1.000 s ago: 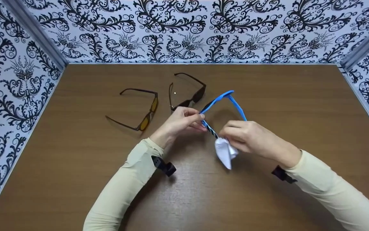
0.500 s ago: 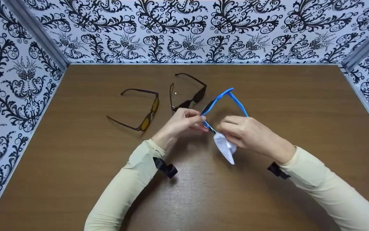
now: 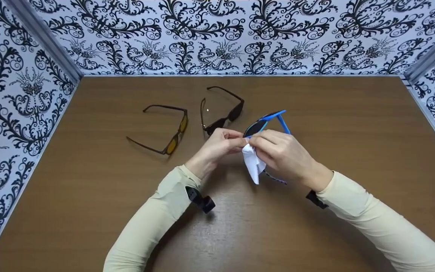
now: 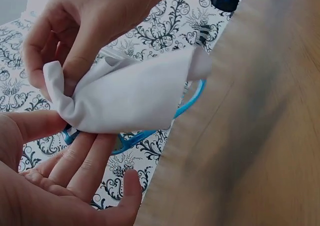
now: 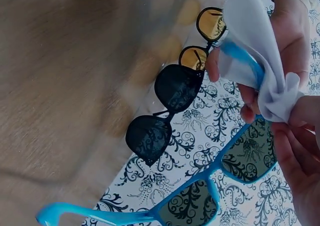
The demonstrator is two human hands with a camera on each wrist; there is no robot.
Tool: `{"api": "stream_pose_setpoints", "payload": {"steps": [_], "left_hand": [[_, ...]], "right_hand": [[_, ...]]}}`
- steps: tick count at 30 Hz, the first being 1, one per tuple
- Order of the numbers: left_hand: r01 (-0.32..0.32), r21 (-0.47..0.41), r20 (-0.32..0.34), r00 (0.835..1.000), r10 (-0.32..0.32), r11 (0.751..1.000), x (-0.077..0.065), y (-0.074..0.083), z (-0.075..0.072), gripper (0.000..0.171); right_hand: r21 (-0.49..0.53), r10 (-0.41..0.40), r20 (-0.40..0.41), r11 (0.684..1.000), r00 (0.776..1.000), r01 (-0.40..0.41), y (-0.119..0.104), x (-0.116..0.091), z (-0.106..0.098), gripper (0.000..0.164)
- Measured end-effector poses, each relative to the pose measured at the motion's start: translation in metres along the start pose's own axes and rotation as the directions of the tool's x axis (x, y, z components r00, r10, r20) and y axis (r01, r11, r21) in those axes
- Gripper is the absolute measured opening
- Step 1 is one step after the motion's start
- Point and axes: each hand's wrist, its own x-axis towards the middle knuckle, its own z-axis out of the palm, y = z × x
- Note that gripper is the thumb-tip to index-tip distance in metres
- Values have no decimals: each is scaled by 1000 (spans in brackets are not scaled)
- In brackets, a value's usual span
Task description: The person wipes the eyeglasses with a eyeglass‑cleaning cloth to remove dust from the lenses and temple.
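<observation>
Blue-framed sunglasses [image 3: 255,129] with dark lenses are held up above the table. My left hand [image 3: 217,149] pinches them near one hinge corner between thumb and fingers. In my right hand [image 3: 287,155] is a white cloth [image 3: 253,162], gripped against the frame right beside the left fingertips. A patterned temple tip sticks out below the right hand. In the left wrist view the cloth [image 4: 130,95] drapes over part of the blue frame and hides it. Both lenses of the blue sunglasses [image 5: 250,151] show uncovered in the right wrist view.
Black sunglasses [image 3: 235,111] lie unfolded just behind the left hand. Farther left, glasses with yellow lenses [image 3: 172,145] rest on the wooden table [image 3: 89,181]. Patterned walls [image 3: 221,41] enclose the back and sides.
My right hand has slid the cloth left and up along the temple, reaching the left fingertips. The blue sunglasses have turned, so the lens shows more. The left hand has shifted slightly right.
</observation>
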Motion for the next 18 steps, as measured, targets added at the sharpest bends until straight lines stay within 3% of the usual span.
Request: {"api": "stream_pose_setpoints", "payload": {"steps": [10, 14, 18], "left_hand": [[-6, -54, 62, 998, 10, 999, -1, 4, -9, 22], [-2, -45, 46, 999, 4, 999, -2, 7, -17, 20], [6, -47, 37, 999, -4, 999, -4, 11, -24, 11]], "right_hand": [[68, -63, 150, 996, 987, 54, 2, -19, -12, 13], [58, -62, 202, 997, 977, 52, 5, -30, -21, 12], [53, -55, 201, 998, 978, 45, 9, -38, -32, 13]]}}
